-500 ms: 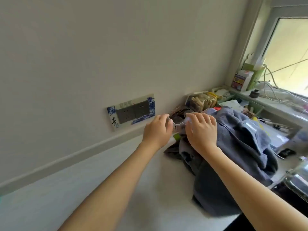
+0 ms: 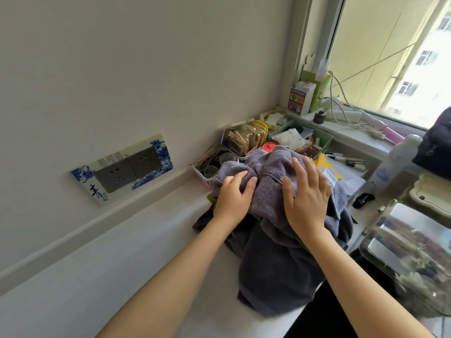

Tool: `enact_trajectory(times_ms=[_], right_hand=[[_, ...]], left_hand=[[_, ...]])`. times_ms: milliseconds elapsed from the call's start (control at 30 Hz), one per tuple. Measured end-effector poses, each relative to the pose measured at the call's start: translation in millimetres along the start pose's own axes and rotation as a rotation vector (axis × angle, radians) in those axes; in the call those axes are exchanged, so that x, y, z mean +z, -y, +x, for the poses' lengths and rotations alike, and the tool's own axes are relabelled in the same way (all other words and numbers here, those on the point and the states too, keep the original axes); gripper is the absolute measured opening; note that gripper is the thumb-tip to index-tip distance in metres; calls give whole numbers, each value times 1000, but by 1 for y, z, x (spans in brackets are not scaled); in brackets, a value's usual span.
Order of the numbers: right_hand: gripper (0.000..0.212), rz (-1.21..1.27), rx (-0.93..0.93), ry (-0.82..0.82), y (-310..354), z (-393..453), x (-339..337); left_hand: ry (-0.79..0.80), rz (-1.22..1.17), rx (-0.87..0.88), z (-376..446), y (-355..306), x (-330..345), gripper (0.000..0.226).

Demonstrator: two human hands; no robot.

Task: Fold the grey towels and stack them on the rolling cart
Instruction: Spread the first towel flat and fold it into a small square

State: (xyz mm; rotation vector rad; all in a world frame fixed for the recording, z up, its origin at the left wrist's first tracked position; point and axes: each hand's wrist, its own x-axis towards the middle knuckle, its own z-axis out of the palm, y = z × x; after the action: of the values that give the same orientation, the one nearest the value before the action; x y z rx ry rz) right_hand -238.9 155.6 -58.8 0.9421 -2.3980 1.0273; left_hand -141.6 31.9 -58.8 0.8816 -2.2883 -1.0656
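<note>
1. Left hand (image 2: 233, 193): fingers curled into the left fold of the grey towels (image 2: 273, 230), gripping it.
2. Right hand (image 2: 306, 193): laid flat, fingers spread, pressing the pile.
3. Step judged: separating one towel; next, lift it free.
4. Count: two hands; pile heaped on the white surface (image 2: 127, 259); towel number unclear.

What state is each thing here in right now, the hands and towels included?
Left hand: fingers curled, gripping the lighter towel.
Right hand: fingers straight, pressing on it.
Lighter grey towel: crumpled, unfolded, topping the pile.
Darker grey towels: heaped, unfolded.
Wall sockets: nothing plugged in.
</note>
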Motion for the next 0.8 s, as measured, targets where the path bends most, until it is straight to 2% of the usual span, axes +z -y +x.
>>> enact_trajectory(times_ms=[100,167,267,333,400,567,633,700,800], right_hand=[[65,140,40,165,-7,5,2],[63,207,35,193,-8,6,7],[41,301,81,219,-6,12,15],[19,379,104,240,-3,17,20],[7,419,132,255,1,22,19],[13,592,238,226,16,37,10],[14,655,261,242,25,41,7],[14,756,294,289,35,42,3],[13,827,274,318,50,41,-1]], left_hand=[[10,-156,-107,9,-5,3,43],[49,-277,-145,11,-9,4,46],[86,-399,-173,7,-14,5,51],[66,-375,-169,5,-13,5,44],[38,-340,-144,4,-11,2,44],[-45,-151,-55,5,-11,-8,50],[-42,-96,-78,8,-15,-15,36],[-25,-162,-110,11,-18,-23,13],[-33,-236,-118,12,-18,-35,12]])
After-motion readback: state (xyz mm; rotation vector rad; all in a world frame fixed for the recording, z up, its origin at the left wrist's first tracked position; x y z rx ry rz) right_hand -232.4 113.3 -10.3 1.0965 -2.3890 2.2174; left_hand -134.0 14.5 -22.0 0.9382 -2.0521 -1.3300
